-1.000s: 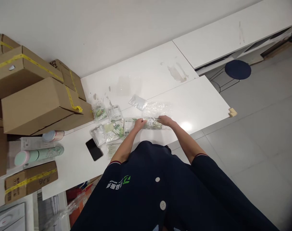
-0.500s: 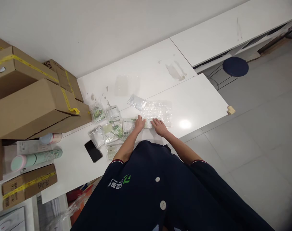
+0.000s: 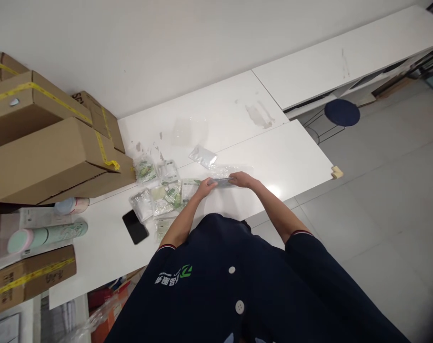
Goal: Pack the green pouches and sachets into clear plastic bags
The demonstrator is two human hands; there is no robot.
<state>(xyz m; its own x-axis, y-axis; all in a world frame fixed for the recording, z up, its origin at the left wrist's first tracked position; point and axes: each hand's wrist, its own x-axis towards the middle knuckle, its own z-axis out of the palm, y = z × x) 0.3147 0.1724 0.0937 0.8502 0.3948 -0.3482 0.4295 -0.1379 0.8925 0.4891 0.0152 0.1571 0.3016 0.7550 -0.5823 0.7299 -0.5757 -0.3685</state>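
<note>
Between my hands is a flat packet (image 3: pixel 222 182), tilted so that a grey face or edge shows. My left hand (image 3: pixel 205 187) is closed on its left end. At the right end, the fingers of my right hand (image 3: pixel 242 179) grip it from above. Just beyond lies a clear plastic bag (image 3: pixel 225 170), partly hidden by the packet. A silver pouch (image 3: pixel 203 156) rests on the table past my left hand. Left of that hand are a white-and-green packet (image 3: pixel 189 188) and several other wrapped packets (image 3: pixel 162 199).
Cardboard boxes (image 3: pixel 41 162) with yellow tape are stacked at the left. A black phone (image 3: pixel 135 227) and a green bottle (image 3: pixel 48 237) lie on the white table (image 3: pixel 109 252). Beyond the table's right edge is a dark blue stool (image 3: pixel 342 113).
The packet was lying flat with my hands on it; now it is lifted and tilted in both hands. My right hand has gone from flat fingers to a grip.
</note>
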